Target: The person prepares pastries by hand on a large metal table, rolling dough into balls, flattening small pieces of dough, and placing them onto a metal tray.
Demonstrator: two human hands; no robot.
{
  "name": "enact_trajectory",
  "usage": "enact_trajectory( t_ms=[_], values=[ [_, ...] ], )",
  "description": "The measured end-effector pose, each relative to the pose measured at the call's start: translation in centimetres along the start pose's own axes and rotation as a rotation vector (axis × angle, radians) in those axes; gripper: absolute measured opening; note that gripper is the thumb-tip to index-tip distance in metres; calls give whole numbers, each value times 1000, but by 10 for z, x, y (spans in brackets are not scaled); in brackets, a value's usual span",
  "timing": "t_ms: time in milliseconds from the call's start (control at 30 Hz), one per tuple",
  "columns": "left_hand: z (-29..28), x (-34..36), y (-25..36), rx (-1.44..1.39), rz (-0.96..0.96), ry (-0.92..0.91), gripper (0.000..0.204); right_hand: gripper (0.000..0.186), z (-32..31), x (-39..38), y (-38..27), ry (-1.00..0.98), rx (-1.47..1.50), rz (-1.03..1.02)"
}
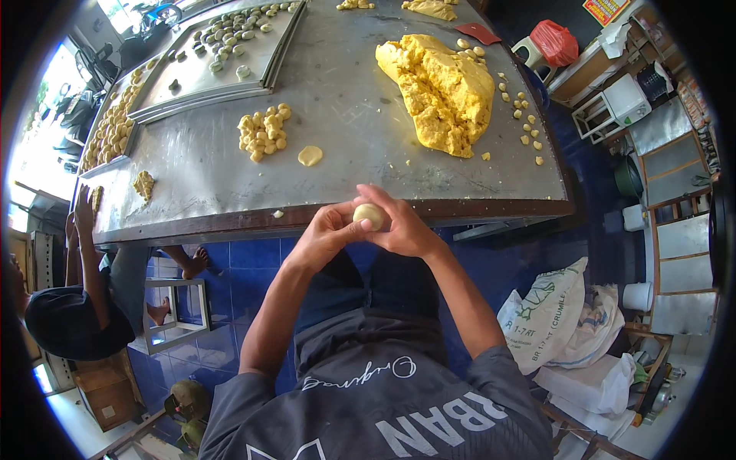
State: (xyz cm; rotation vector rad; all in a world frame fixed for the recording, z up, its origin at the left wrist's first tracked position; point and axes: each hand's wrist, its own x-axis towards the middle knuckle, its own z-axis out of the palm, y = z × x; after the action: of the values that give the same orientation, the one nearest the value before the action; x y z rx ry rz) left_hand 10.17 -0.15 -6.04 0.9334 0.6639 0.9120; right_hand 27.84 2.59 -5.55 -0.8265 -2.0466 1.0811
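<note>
A pale round dough ball (pixel 370 215) is held between both my hands, just in front of the table's near edge. The fingers of my left hand (pixel 330 232) curl around its left side, with the thumb pressed on it. My right hand (pixel 406 230) cups it from the right and behind, so part of the ball is hidden. On the metal tabletop (pixel 337 115) beyond lie a flattened dough disc (pixel 310 156) and a heap of small dough pieces (pixel 263 133). Farther right sits a large mass of crumbly yellow dough (pixel 441 96).
Trays (pixel 201 102) at the far left carry shaped dough balls. Small yellow balls (pixel 524 115) are scattered along the right edge, near a red scraper (pixel 478 33). Another person (pixel 80 307) sits at the left. White sacks (pixel 548 314) stand on the blue floor at right.
</note>
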Motion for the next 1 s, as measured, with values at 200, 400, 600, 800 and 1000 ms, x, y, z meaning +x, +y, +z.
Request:
enact_trajectory(
  t_ms=[200, 400, 600, 800, 1000],
  values=[
    [4, 1, 0, -187, 24, 24, 45, 70, 6, -3, 6, 143, 42, 25],
    [0, 4, -7, -134, -56, 77, 41, 64, 4, -1, -5, 121, 114, -8],
    [4, 3, -3, -51, 10, 64, 43, 59, -9, -1, 11, 6, -1, 3],
    [3, -1, 6, 15, -16, 46, 48, 58, -2, -1, 7, 73, -18, 12],
    [10, 2, 9, 15, 31, 144, 49, 62, 13, -5, 11, 292, -1, 30]
  ],
)
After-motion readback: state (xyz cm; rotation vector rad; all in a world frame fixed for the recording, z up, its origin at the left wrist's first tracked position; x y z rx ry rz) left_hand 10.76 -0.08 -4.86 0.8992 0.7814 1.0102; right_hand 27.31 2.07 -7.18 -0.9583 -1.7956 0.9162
